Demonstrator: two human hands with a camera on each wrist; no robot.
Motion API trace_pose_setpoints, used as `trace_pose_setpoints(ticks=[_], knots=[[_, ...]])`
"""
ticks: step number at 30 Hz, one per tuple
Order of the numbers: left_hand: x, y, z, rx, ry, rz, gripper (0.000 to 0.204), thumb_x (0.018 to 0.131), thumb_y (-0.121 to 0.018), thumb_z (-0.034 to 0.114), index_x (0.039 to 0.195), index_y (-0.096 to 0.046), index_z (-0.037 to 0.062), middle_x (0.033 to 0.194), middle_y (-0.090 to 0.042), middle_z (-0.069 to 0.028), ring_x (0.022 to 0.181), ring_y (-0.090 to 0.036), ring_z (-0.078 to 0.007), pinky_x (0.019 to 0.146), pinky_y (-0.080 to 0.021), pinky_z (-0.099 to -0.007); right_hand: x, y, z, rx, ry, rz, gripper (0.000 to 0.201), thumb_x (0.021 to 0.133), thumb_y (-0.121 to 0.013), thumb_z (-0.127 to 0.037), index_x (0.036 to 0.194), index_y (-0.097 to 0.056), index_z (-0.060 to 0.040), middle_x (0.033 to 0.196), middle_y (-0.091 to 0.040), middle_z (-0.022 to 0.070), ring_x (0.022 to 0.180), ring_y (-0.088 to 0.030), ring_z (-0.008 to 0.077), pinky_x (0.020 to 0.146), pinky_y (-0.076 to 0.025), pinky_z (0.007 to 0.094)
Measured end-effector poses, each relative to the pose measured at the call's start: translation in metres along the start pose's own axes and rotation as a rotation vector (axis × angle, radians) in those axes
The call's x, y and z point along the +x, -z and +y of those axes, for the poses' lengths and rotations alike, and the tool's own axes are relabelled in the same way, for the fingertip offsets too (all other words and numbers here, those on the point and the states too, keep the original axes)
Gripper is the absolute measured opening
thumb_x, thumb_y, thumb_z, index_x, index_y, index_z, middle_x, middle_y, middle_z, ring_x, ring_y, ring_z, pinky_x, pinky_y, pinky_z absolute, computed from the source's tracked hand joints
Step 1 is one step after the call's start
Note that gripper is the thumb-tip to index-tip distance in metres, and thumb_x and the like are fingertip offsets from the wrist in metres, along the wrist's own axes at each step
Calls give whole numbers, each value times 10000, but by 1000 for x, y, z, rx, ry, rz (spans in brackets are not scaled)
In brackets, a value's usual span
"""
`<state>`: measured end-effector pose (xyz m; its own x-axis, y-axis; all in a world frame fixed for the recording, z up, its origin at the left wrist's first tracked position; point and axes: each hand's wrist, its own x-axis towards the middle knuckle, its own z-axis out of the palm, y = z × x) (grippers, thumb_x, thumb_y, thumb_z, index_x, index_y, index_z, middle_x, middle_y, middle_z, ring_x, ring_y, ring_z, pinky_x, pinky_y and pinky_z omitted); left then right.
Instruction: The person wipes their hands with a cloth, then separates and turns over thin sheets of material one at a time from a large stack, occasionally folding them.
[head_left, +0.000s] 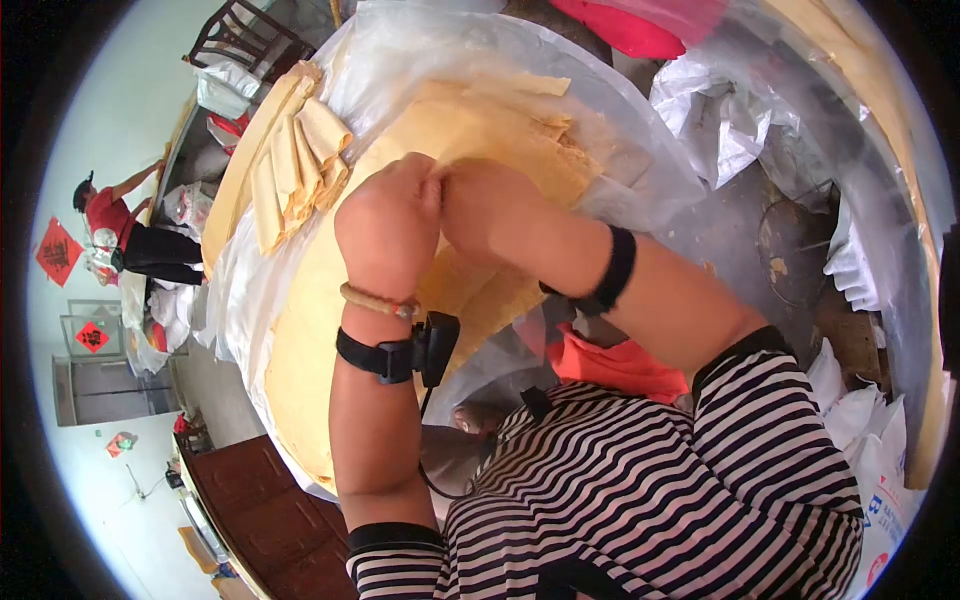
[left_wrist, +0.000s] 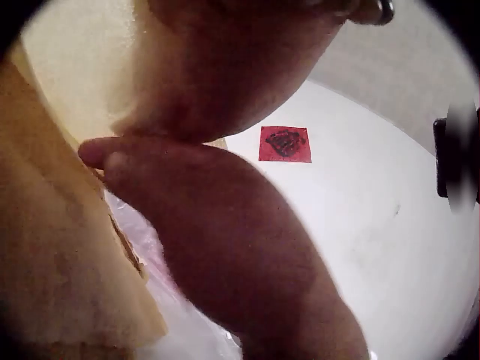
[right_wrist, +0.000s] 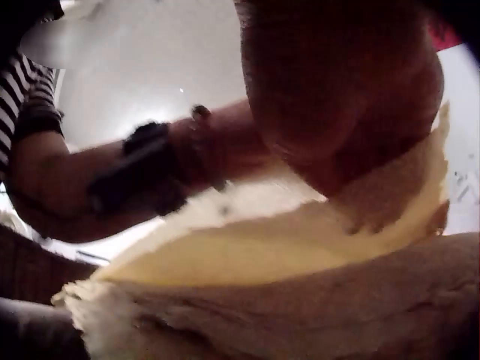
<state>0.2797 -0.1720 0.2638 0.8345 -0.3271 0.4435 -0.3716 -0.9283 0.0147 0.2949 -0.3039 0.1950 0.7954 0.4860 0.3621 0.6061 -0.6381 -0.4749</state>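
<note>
A broad stack of thin yellow pancake sheets [head_left: 330, 330] lies in front of me on plastic sheeting. Over its middle, my left hand [head_left: 385, 220] and right hand [head_left: 490, 205] meet side by side, knuckles up. The fingers of both are bent down at a pancake sheet and grip it; the fingertips are hidden in the head view. From the right wrist, the sheet [right_wrist: 247, 251] shows raised in a fold with a ragged edge, fingers pressed against its far side. The left wrist view has a sheet [left_wrist: 67, 247] hanging close by the touching hands.
Folded pancake sheets [head_left: 300, 165] lie on the stack's far left. Clear plastic [head_left: 640, 110] spreads around it, and white sacks [head_left: 880, 450] stand at right. A person in a red top [head_left: 105, 215] works at another table on the left. A brown wooden cabinet [head_left: 265, 500] is at lower left.
</note>
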Motion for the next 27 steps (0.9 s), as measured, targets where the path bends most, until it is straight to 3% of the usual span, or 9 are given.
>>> trace_pose_setpoints(ticks=[2, 5, 8, 11, 14, 19, 22, 27], knots=[[-4, -3, 1, 162, -104, 9, 118, 919, -666, 238, 914, -697, 124, 796, -690, -98, 753, -693, -312, 626, -543, -422, 20, -6, 3, 116, -128, -311, 158, 859, -626, -150, 867, -763, -71, 997, -758, 193, 955, -728, 339, 850, -562, 472], [-9, 0, 5, 158, -122, 62, 75, 889, -666, 196, 879, -653, 123, 787, -662, -65, 748, -675, -281, 616, -535, -411, 28, -28, 15, 214, 103, -236, 209, 886, -593, -174, 901, -769, -63, 1049, -761, 208, 968, -744, 338, 826, -581, 476], [-9, 2, 8, 60, -100, 109, 63, 881, -670, 173, 908, -663, 117, 821, -680, -70, 768, -682, -284, 649, -546, -411, 19, -16, 5, 142, 53, -204, 225, 901, -592, -205, 936, -776, -79, 1037, -765, 187, 967, -741, 342, 835, -577, 469], [-10, 0, 10, 42, -91, 43, 123, 892, -666, 171, 991, -719, 119, 882, -728, -95, 810, -710, -315, 700, -563, -427, 16, -41, 13, 321, 72, -1, 233, 905, -596, -237, 924, -770, -84, 1022, -769, 175, 967, -740, 349, 833, -574, 471], [-9, -7, 5, 72, -79, 32, 100, 881, -675, 173, 963, -698, 120, 866, -715, -84, 798, -701, -304, 678, -555, -422, 19, -46, 22, 404, 54, -59, 268, 928, -571, -281, 913, -757, -89, 1004, -771, 160, 964, -738, 349, 833, -567, 483], [-10, 0, 1, 74, -97, 78, 78, 860, -690, 172, 904, -654, 119, 833, -687, -60, 772, -683, -280, 635, -541, -414, 20, -29, 20, 269, -16, -68, 329, 953, -537, -337, 956, -764, -100, 987, -767, 157, 954, -737, 340, 851, -565, 459], [-9, 4, 2, 57, -61, 35, 134, 889, -691, 190, 1006, -722, 132, 882, -730, -96, 813, -712, -319, 699, -564, -428, 22, -23, 20, 240, 22, -48, 329, 954, -536, -345, 971, -759, -104, 1000, -762, 157, 966, -731, 342, 860, -557, 467], [-10, 1, 9, 56, -35, 84, 141, 896, -688, 201, 1013, -733, 137, 883, -735, -85, 817, -715, -312, 707, -570, -422, 23, -13, 28, 176, 52, -26, 332, 955, -534, -359, 996, -751, -112, 1022, -754, 156, 985, -720, 345, 874, -544, 481]])
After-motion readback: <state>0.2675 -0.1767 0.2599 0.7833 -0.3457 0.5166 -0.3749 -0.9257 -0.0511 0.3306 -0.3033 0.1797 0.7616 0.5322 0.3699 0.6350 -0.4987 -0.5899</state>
